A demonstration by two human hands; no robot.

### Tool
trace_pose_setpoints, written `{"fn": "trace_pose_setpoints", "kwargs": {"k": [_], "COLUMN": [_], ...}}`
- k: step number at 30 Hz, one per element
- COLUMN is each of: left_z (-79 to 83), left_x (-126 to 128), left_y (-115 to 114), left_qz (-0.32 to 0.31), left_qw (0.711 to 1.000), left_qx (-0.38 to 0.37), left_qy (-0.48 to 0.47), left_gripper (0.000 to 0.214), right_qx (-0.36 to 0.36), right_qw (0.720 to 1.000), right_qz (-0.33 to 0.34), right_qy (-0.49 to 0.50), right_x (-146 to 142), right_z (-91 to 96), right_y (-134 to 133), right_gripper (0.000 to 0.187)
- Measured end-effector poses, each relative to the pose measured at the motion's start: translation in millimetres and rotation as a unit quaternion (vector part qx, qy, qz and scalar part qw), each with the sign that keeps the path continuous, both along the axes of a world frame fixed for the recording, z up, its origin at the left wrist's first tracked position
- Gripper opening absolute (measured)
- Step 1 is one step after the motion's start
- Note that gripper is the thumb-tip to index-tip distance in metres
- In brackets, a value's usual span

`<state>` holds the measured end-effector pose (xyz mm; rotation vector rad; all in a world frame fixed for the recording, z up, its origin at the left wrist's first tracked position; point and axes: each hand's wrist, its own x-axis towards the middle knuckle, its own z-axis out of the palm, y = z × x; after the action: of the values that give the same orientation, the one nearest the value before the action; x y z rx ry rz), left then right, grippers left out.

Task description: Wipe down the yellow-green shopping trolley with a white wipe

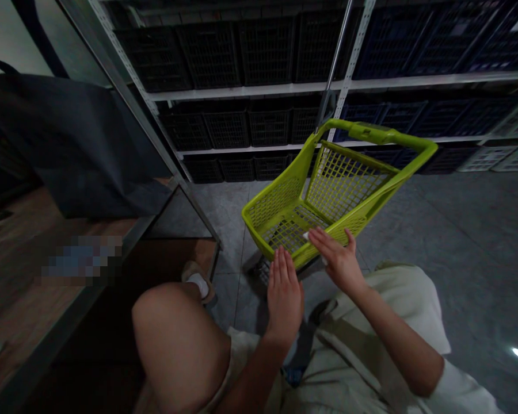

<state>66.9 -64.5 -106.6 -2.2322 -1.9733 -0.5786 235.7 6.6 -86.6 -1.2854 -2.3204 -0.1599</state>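
Observation:
A small lime-green plastic shopping cart [384, 138] stands on the grey floor in front of me, its basket empty and tilted toward me. My left hand [284, 293] hovers just below the cart's near rim, fingers straight and together, holding nothing. My right hand [339, 256] lies flat against the cart's near edge, fingers stretched out. A small white thing [305, 236] shows at its fingertips; I cannot make out what it is. My bare knee [176, 339] is raised at the lower left.
Metal shelving [285, 89] with rows of dark plastic crates fills the back wall. A dark bag [69, 144] sits on a wooden shelf [21, 287] at my left, framed by a slanted metal post [125, 86]. Grey tiled floor [466, 247] spreads to the right.

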Motion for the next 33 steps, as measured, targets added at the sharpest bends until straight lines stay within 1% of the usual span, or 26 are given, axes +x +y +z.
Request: {"fn": "trace_pose_setpoints", "kwargs": {"k": [2,3,4,5,6,7,9,11,12,13,14,16,17,18,19,20,21,23,25,26,27,28,30,31,32,33], "left_z": [1.5,2.2,2.7,2.9,2.9,2.5,1.3,0.2,0.0,0.0,0.4,1.5,1.9,2.1,2.0,1.4,0.6,-1.5,-2.7,-2.7,-2.2,-1.4,0.7,1.5,2.1,2.2], "left_x": [1.1,1.6,2.0,2.2,2.2,1.9,1.1,0.3,0.1,0.0,0.2,0.9,1.3,1.7,2.0,2.1,2.1,1.6,0.9,0.6,0.5,0.5,1.1,1.5,1.9,2.2], "left_y": [0.0,0.0,0.0,0.1,0.1,0.2,0.3,0.4,0.4,0.5,0.5,0.4,0.3,0.3,0.3,0.3,0.4,0.7,0.8,0.8,0.8,0.8,0.6,0.6,0.6,0.6], "left_qz": [0.0,0.002,0.003,0.005,0.008,0.01,0.009,0.006,0.004,0.004,0.005,0.003,0.002,0.002,0.002,0.003,0.004,0.002,0.001,0.001,0.001,0.001,0.0,0.0,0.001,0.002], "left_qw": [1.0,1.0,1.0,1.0,1.0,1.0,1.0,1.0,1.0,1.0,1.0,1.0,1.0,1.0,1.0,1.0,1.0,1.0,1.0,1.0,1.0,1.0,1.0,1.0,1.0,1.0], "left_qx": [-0.005,-0.007,-0.009,-0.01,-0.009,-0.006,0.002,0.007,0.008,0.007,0.006,0.002,0.0,-0.001,-0.002,-0.002,0.001,0.01,0.015,0.015,0.014,0.011,0.003,0.0,-0.002,-0.004], "left_qy": [-0.003,-0.002,-0.001,0.002,0.004,0.006,0.008,0.009,0.009,0.008,0.007,0.006,0.006,0.005,0.005,0.003,0.001,-0.002,-0.004,-0.005,-0.005,-0.004,0.0,0.003,0.005,0.007], "left_gripper": [0.072,0.072,0.071,0.07,0.069,0.068,0.067,0.068,0.068,0.069,0.069,0.07,0.07,0.07,0.07,0.071,0.072,0.073,0.073,0.073,0.073,0.072,0.07,0.07,0.069,0.068], "right_qx": [0.024,0.034,0.038,0.036,0.032,0.026,0.014,0.007,0.006,0.007,0.012,0.024,0.027,0.027,0.025,0.02,0.016,0.009,0.006,0.005,0.005,0.006,0.015,0.02,0.025,0.027], "right_qw": [0.995,0.99,0.987,0.986,0.989,0.994,1.0,0.997,0.997,0.998,1.0,0.996,0.992,0.989,0.988,0.991,0.996,1.0,0.996,0.995,0.997,0.999,0.998,0.993,0.988,0.986], "right_qz": [-0.091,-0.128,-0.149,-0.151,-0.132,-0.095,0.003,0.072,0.077,0.06,0.025,-0.07,-0.11,-0.133,-0.137,-0.119,-0.081,0.018,0.089,0.095,0.078,0.041,-0.062,-0.11,-0.143,-0.153], "right_qy": [0.032,0.046,0.054,0.055,0.05,0.04,0.015,-0.001,-0.002,0.002,0.012,0.041,0.053,0.06,0.06,0.052,0.039,0.005,-0.02,-0.023,-0.018,-0.006,0.029,0.046,0.058,0.061], "right_x": [21.4,25.9,24.8,18.3,7.7,-5.3,-28.4,-35.1,-30.4,-21.4,-9.7,12.1,18.1,19.2,15.0,6.6,-4.4,-25.3,-31.8,-27.5,-18.9,-7.6,14.1,20.2,21.3,17.1], "right_z": [2.6,2.9,2.2,0.7,-1.4,-3.8,-7.6,-8.3,-7.4,-6.0,-4.2,-1.0,-0.2,-0.3,-1.2,-3.0,-5.1,-9.1,-10.0,-9.1,-7.3,-5.1,-0.7,0.6,1.0,0.3], "right_y": [19.7,25.0,25.8,21.7,13.5,2.7,-18.6,-27.4,-24.7,-17.7,-8.0,12.0,18.4,20.4,17.8,11.2,1.8,-17.6,-25.8,-23.3,-16.7,-7.4,12.1,18.6,21.0,19.1], "right_gripper": [0.086,0.084,0.082,0.081,0.081,0.081,0.082,0.084,0.084,0.084,0.084,0.082,0.083,0.084,0.085,0.087,0.089,0.09,0.089,0.088,0.088,0.087,0.084,0.083,0.082,0.082]}}
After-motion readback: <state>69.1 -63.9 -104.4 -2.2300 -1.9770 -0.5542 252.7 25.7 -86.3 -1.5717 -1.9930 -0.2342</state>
